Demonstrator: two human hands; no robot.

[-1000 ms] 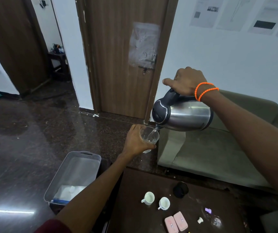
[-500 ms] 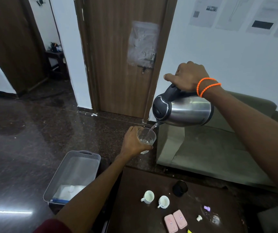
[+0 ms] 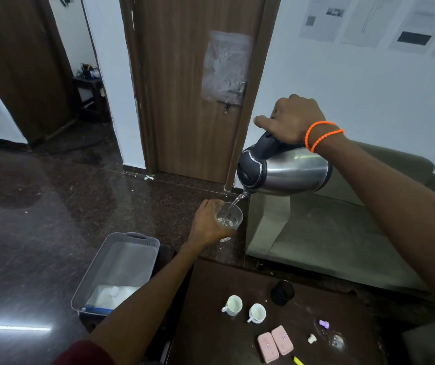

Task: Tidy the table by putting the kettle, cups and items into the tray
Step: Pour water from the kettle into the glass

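My right hand [image 3: 294, 119] grips the black handle of a steel kettle [image 3: 287, 169], tipped so water streams from its spout. Below it my left hand [image 3: 208, 223] holds a clear glass [image 3: 229, 216] that catches the water, out over the floor beyond the table. On the dark table [image 3: 211, 299] stand two white cups [image 3: 233, 304] [image 3: 257, 312], two pink cases [image 3: 275, 343], a black round base [image 3: 282, 292], a small white cap [image 3: 312, 338] and a tiny purple item [image 3: 323, 324]. A grey tray [image 3: 132, 239] sits to the left of the table, with white material in its near end.
An olive sofa [image 3: 329, 238] stands behind the table on the right. A closed brown door [image 3: 192, 83] faces me. Dark polished floor [image 3: 40, 219] spreads to the left. A yellow item [image 3: 298, 360] lies at the table's near edge.
The kettle has lifted away from the glass, so the water stream is longer. The glass has sunk slightly and holds more water.
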